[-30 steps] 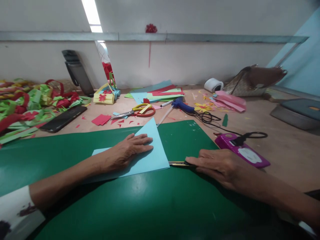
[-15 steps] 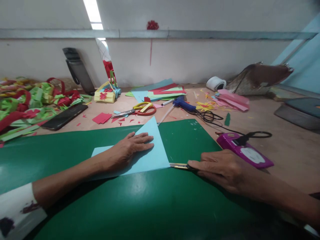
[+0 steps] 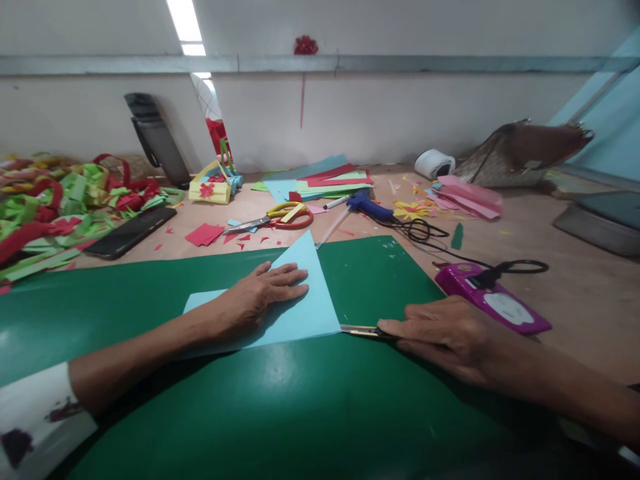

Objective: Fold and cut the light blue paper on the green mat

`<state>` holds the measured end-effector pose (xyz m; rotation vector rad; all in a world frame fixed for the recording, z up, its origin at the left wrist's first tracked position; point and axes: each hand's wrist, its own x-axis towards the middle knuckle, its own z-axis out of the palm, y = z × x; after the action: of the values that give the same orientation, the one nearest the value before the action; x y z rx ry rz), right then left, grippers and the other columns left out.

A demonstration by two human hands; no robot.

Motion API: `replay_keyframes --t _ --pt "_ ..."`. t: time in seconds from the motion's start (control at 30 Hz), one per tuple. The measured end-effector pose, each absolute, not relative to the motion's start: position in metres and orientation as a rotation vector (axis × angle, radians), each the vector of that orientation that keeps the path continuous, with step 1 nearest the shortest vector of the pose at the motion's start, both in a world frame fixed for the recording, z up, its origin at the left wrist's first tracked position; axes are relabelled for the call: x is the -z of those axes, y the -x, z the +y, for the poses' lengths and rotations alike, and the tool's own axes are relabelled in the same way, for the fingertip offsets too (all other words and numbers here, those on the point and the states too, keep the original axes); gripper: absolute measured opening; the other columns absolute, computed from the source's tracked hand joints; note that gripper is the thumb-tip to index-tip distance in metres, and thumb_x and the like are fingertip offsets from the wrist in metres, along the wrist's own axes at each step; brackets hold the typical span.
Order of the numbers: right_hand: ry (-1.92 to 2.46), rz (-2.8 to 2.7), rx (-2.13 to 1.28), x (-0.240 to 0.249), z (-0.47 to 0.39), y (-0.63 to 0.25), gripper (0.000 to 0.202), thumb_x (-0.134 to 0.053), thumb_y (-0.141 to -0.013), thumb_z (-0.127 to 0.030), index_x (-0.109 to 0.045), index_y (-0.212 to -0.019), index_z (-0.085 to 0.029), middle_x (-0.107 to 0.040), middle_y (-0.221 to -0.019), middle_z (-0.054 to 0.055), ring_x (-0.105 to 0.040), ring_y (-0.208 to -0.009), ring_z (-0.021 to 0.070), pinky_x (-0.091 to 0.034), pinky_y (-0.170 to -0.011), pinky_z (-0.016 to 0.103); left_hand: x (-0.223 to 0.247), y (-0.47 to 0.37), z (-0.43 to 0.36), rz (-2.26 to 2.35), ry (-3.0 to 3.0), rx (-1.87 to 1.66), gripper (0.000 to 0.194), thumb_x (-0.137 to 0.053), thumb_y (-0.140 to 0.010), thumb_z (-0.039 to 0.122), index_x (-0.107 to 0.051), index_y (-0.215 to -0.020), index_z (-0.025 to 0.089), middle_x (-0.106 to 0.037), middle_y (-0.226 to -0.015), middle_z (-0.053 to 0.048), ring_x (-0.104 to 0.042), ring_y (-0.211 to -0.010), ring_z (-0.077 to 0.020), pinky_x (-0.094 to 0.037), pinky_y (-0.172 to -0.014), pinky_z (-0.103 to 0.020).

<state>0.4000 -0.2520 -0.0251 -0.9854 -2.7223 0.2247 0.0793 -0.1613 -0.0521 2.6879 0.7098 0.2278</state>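
Note:
A folded sheet of light blue paper [image 3: 315, 300] lies on the green mat [image 3: 280, 413], one corner pointing away from me. My left hand [image 3: 267, 293] rests flat on it, fingers stretched to the right, pressing it down. In my right hand [image 3: 445, 333] is a utility knife [image 3: 367, 331], with the index finger laid along its top. The knife's tip meets the paper's near right corner. My palm hides most of the knife's handle.
Behind the mat lie scissors [image 3: 280, 219], a blue glue gun [image 3: 370, 205] and coloured paper sheets [image 3: 325, 180]. A purple power strip [image 3: 493, 300] with a plugged cord sits at right. At left are a phone [image 3: 131, 232], a bottle [image 3: 157, 140] and heaped paper pieces [image 3: 65, 213].
Almost nothing differs; the view has shifted very slightly. My left hand stays on the paper and the knife's tip stays at its corner.

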Motion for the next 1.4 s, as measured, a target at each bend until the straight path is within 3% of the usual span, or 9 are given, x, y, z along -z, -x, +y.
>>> replay_keyframes --t 0.63,1.4 --pt "0.996 -2.728 -0.194 0.022 -0.252 -0.394 0.026 -0.044 -0.094 -0.024 -0.062 -0.112 -0.019 -0.050 -0.063 -0.001 -0.048 -0.055 0.0109 -0.027 -0.052 0.025 0.046 -0.081 -0.164 0.712 -2.678 -0.218 0.063 -0.039 -0.083 -0.001 -0.038 -0.138 0.029 -0.032 -0.148 -0.004 -0.022 -0.139 -0.0232 -0.015 -0.109 -0.057" --pt "0.969 -2.746 -0.116 0.024 -0.252 -0.389 0.026 -0.042 -0.095 -0.023 -0.060 -0.113 -0.020 -0.053 -0.065 -0.001 -0.050 -0.057 0.0110 -0.027 -0.053 0.025 0.045 -0.081 -0.163 0.685 -2.691 -0.181 0.054 -0.038 -0.089 0.005 -0.037 -0.138 0.029 -0.028 -0.150 -0.002 -0.019 -0.140 -0.0228 -0.013 -0.110 -0.057"
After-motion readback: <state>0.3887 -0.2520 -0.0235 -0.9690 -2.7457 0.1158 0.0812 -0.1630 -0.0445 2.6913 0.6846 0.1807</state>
